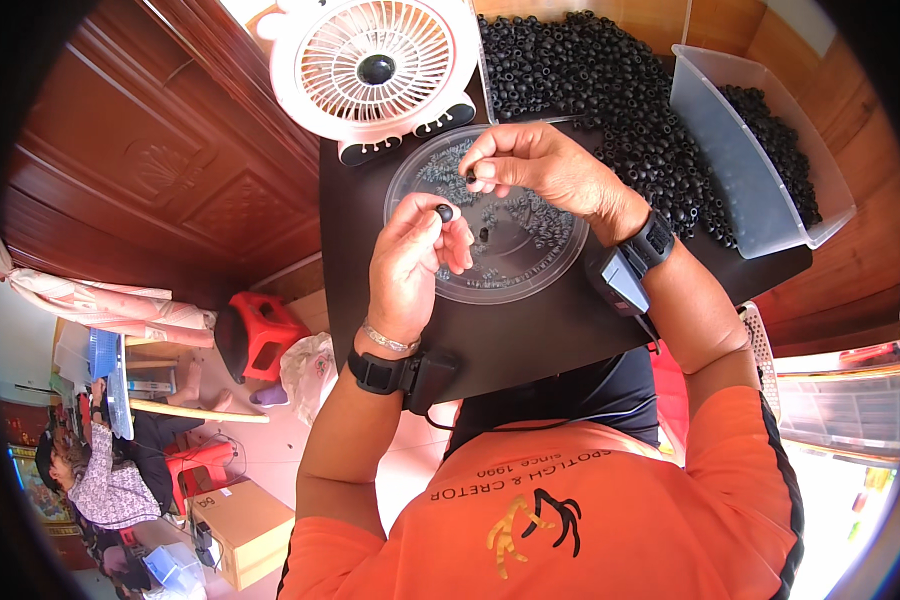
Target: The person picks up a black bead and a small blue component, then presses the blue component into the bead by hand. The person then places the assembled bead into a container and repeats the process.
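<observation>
Between the thumb and fingers of my left hand (410, 255) is a small round black piece (444, 212), like a hollow bead or cap. My right hand (540, 170) pinches another small black piece (471, 176) at its fingertips, above and to the right of the left one. Both hands are over a round clear plastic tray (505, 293), apart from each other. Many tiny grey-clear parts (545, 222) lie scattered in the tray, and a single black piece (484, 235) sits among them.
A white fan (375, 70) stands at the table's far left. Heaped black pieces (660, 170) cover the far right, beside a clear plastic bin (760, 165) holding more. The dark table (540, 345) ends near my waist. A person (110, 480) is at the lower left, near a cardboard box (240, 530).
</observation>
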